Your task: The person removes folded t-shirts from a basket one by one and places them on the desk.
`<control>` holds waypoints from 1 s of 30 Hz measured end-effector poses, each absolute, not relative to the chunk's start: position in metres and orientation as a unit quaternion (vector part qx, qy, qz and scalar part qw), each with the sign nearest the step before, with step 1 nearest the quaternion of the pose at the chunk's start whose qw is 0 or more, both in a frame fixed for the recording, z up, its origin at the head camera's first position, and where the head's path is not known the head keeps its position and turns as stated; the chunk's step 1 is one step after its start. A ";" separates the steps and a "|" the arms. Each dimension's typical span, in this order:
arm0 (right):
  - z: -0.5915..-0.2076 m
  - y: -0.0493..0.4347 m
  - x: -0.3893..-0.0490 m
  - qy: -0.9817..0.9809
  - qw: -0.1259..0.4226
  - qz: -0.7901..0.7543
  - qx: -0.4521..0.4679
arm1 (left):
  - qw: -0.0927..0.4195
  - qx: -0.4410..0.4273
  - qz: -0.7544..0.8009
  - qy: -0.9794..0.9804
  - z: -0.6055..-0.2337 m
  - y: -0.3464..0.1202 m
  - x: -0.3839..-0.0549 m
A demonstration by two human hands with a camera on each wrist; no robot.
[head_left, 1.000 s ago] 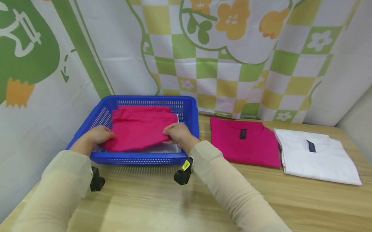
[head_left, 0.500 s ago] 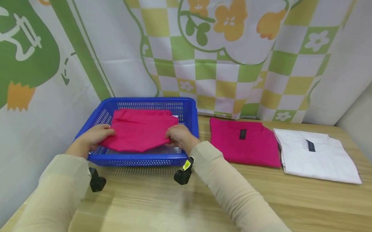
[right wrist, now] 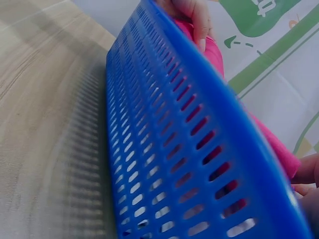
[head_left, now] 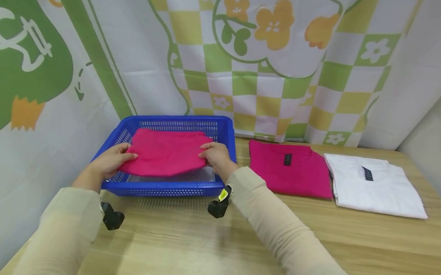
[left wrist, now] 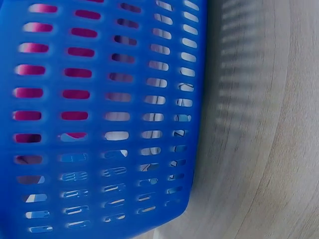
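In the head view a folded pink garment (head_left: 168,151) is held over the blue basket (head_left: 166,187). My left hand (head_left: 110,160) pinches its left end, thumb on top. At the right end, my right hand (head_left: 217,156) grips the edge between thumb and fingers. Something whitish shows in the basket beneath the garment, too unclear to name. Through the slots of the basket wall (left wrist: 99,102), the left wrist view shows pink fabric. Both the left hand (right wrist: 194,17) and part of the right hand (right wrist: 308,196) appear past the rim in the right wrist view.
Right of the basket lies a folded dark-pink shirt (head_left: 293,173) with a black neck label. A folded white shirt (head_left: 377,189) lies beside it. Everything stands on a wooden table (head_left: 171,242), with a patterned curtain (head_left: 245,85) behind and at the left.
My left hand has shifted slightly left. The right hand has risen a little, and the garment's front edge is higher now. Both shirts on the table stay put.
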State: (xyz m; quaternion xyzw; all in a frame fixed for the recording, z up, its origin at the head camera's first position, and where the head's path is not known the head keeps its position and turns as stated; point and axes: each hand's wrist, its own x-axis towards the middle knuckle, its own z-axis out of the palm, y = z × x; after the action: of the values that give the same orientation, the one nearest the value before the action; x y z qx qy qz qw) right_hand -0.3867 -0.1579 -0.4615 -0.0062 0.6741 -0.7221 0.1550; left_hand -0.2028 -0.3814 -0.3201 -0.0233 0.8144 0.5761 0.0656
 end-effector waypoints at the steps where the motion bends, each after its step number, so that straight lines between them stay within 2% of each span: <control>1: -0.458 -0.156 -0.385 0.672 0.155 -0.724 -0.007 | 0.062 -0.022 0.580 0.812 -0.320 -0.381 -0.202; 2: -0.442 -0.151 -0.371 0.672 0.155 -0.724 -0.006 | 0.059 -0.020 0.585 0.809 -0.320 -0.381 -0.202; 6: -0.411 -0.142 -0.349 0.677 0.150 -0.720 -0.003 | 0.045 -0.015 0.641 0.766 -0.319 -0.378 -0.199; 8: -0.401 -0.139 -0.343 0.671 0.149 -0.727 -0.004 | 0.035 -0.009 0.673 0.739 -0.319 -0.376 -0.198; 12: -0.406 -0.139 -0.354 0.631 0.139 -0.763 -0.032 | 0.017 0.009 0.708 0.706 -0.317 -0.371 -0.196; 21: -0.314 -0.111 -0.278 0.608 0.151 -0.779 -0.030 | -0.025 0.018 0.733 0.680 -0.316 -0.362 -0.185; 30: -0.300 -0.098 -0.272 0.545 0.161 -0.816 -0.103 | -0.072 0.051 0.770 0.632 -0.307 -0.355 -0.177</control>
State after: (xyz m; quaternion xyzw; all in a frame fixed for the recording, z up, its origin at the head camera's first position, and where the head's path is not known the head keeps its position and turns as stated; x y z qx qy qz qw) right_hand -0.2724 -0.0982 -0.2996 -0.1032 0.5449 -0.8164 0.1612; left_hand -0.1772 -0.3548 -0.3070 0.0514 0.6323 0.7696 -0.0721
